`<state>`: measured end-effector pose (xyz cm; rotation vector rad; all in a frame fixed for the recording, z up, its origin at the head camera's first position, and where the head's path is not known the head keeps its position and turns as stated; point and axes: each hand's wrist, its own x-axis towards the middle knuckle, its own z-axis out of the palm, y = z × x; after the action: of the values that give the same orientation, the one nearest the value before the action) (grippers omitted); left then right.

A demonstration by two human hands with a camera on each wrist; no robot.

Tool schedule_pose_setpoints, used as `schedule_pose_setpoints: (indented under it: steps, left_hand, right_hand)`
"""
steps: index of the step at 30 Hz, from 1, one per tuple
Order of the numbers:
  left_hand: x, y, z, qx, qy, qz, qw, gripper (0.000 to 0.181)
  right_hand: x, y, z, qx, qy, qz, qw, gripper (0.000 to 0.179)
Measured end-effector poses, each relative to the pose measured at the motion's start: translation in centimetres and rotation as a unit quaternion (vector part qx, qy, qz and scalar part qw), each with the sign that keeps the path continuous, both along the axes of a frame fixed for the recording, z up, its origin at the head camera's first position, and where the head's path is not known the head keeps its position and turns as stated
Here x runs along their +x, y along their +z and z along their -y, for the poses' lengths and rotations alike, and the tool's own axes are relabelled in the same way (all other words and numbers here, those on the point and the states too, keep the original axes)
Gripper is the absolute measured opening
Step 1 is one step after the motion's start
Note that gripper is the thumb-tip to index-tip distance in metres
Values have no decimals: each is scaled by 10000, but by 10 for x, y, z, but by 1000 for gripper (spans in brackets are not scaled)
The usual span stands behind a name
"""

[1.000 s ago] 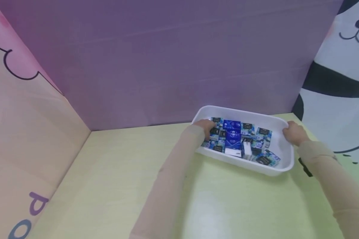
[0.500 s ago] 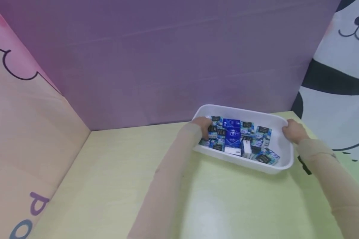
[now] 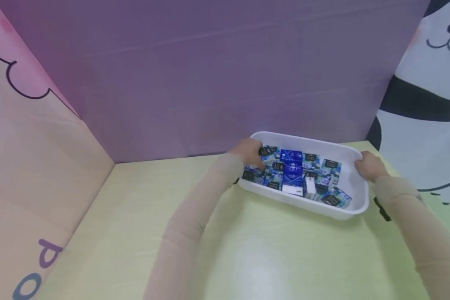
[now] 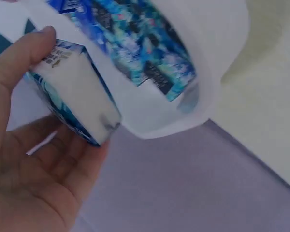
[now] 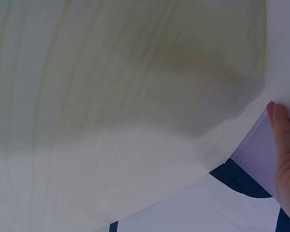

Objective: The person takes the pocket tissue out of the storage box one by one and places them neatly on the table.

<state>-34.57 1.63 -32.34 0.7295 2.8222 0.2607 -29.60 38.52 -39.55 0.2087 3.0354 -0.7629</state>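
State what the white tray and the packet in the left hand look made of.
White tray: probably moulded plastic with a smooth, satin finish, given its unbroken rounded corners.
Packet: perhaps printed card or film, given its flat faces and straight edges; finish unclear.

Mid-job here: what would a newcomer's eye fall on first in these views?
Probably the white tray of blue packs, near the purple wall towards the far right of the table. Next, the left hand holding one pack at the tray's left end, and the right hand gripping its right end. Then the large black-and-white cartoon at the head view's right edge.
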Motion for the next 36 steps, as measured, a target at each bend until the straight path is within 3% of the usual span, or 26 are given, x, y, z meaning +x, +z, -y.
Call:
schedule_pose_setpoints:
  steps: [5,9,13,20,26,36]
  left_hand:
    - [12,14,21,154,161,-223,9995,41]
    - [26,20,39,139,589,-351,9975,41]
    - [38,20,56,123,1047,-469,9933,44]
    - [53,12,88,-309,1380,-919,9857,46]
    - [52,-1,122,-480,1807,-837,9788,56]
    - [45,-24,174,-375,2630,-340,9635,55]
  right_hand:
    - [-1,1,-3,-26,24,0,10000,52]
    - [-2,1,-4,-62,26,83,9999,52]
    - [-3,1,-4,-55,71,53,9999,52]
    - [-1,4,-1,-85,18,94,9999,51]
    - [-1,4,-2,-91,24,95,9999,51]
    - [-3,2,-3,-100,-104,291,9995,54]
